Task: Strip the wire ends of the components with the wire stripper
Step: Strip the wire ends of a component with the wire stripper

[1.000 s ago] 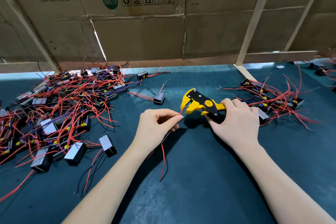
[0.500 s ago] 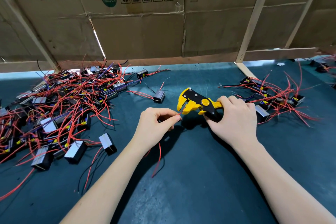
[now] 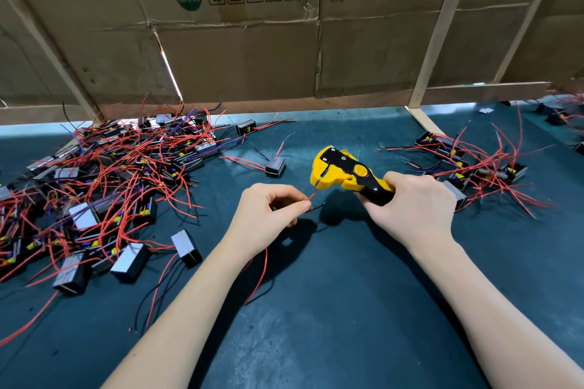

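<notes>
My right hand [image 3: 407, 205] grips the handles of a yellow and black wire stripper [image 3: 339, 172], its jaws pointing left. My left hand [image 3: 268, 215] pinches a red wire [image 3: 313, 196] between thumb and forefinger; the wire's tip reaches up into the stripper's jaws. A short black wire end sticks out beside it. More of the red wire [image 3: 260, 275] hangs below my left wrist to the mat. The component it belongs to is hidden inside my left hand.
A big tangle of black box components with red wires [image 3: 104, 186] covers the left of the dark green mat [image 3: 347, 309]. A smaller heap [image 3: 474, 164] lies right of my right hand. One lone component [image 3: 275, 165] sits behind the stripper. Cardboard walls [image 3: 240, 50] close the back.
The stripper's jaws look more closed on the red wire tip than before. The hanging red wire has swung slightly. Both hands stay in nearly the same place.
</notes>
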